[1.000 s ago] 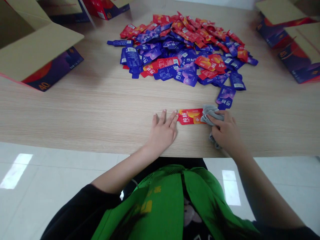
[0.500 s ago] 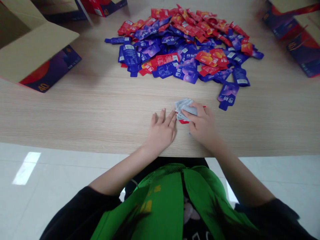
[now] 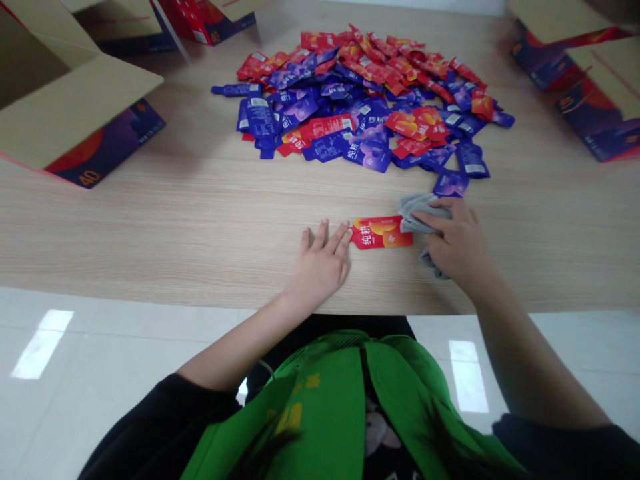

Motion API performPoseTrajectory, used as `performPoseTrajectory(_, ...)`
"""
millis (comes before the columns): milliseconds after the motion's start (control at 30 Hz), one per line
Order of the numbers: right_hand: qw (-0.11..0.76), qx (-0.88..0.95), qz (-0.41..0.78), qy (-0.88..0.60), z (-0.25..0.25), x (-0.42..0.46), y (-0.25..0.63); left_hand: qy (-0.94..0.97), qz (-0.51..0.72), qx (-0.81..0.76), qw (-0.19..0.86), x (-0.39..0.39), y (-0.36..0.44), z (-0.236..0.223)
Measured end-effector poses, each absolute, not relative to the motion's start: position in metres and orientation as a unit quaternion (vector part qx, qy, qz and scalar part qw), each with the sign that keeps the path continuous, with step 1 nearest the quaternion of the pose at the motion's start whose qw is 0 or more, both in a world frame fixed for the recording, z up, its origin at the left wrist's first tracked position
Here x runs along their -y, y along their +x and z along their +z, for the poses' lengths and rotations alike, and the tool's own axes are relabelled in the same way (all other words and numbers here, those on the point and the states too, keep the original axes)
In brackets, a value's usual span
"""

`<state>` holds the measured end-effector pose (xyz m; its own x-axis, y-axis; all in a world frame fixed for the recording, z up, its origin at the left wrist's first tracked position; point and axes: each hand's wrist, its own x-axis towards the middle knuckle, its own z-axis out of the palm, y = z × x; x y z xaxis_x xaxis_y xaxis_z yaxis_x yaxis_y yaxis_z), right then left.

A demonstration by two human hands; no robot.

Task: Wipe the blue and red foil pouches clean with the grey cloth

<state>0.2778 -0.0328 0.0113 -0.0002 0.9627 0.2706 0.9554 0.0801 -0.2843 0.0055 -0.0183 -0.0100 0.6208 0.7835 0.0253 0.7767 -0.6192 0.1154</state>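
Note:
A red and orange pouch lies flat on the table in front of me, its narrow end to the left. My left hand rests flat with fingers stretched out, the fingertips touching that narrow end. In my right hand is a bunched grey cloth, which lies over the pouch's right end; a fold of it hangs below my fingers. Just beyond my right hand lies a blue pouch, partly hidden by the hand.
A heap of red and blue pouches covers the table's far middle. Open cartons stand at the left and right, with another red carton at the back left. The wooden table's front edge runs close to me.
My right hand has moved right with the grey cloth, uncovering most of the red pouch. My left hand has stayed at the pouch's narrow end. The view has shifted slightly.

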Motion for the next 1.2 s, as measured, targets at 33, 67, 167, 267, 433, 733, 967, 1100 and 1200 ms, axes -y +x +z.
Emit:
performPoseTrajectory(33,0.225,0.711,-0.001,-0.666,0.015,0.031,0.267,0.899,0.041,-0.433,0.044,0.018,0.005,-0.011)
performPoseTrajectory(67,0.244,0.721,-0.001,-0.649,0.017,0.029,0.254,0.900,0.045,-0.431,0.041,0.018,0.005,-0.011)
performPoseTrajectory(167,0.231,0.765,0.036,-0.600,0.013,0.028,0.215,0.901,0.050,-0.430,0.037,0.018,0.004,-0.012)
performPoseTrajectory(267,0.174,0.779,0.044,-0.601,0.002,0.034,0.196,0.900,0.048,-0.432,0.040,0.018,0.004,-0.012)
performPoseTrajectory(433,0.180,0.752,0.047,-0.633,-0.006,0.048,0.233,0.898,0.042,-0.434,0.053,0.018,0.004,-0.010)
performPoseTrajectory(733,0.185,0.691,0.009,-0.698,0.012,0.042,0.289,0.898,0.041,-0.435,0.055,0.019,0.006,-0.008)
performPoseTrajectory(967,0.234,0.782,0.035,-0.577,0.008,0.033,0.211,0.899,0.039,-0.434,0.050,0.019,0.005,-0.009)
performPoseTrajectory(1100,0.210,0.773,0.063,-0.595,-0.001,0.044,0.214,0.899,0.039,-0.433,0.057,0.018,0.004,-0.009)
performPoseTrajectory(1200,0.236,0.751,0.068,-0.614,-0.005,0.052,0.245,0.896,0.037,-0.438,0.062,0.019,0.004,-0.008)
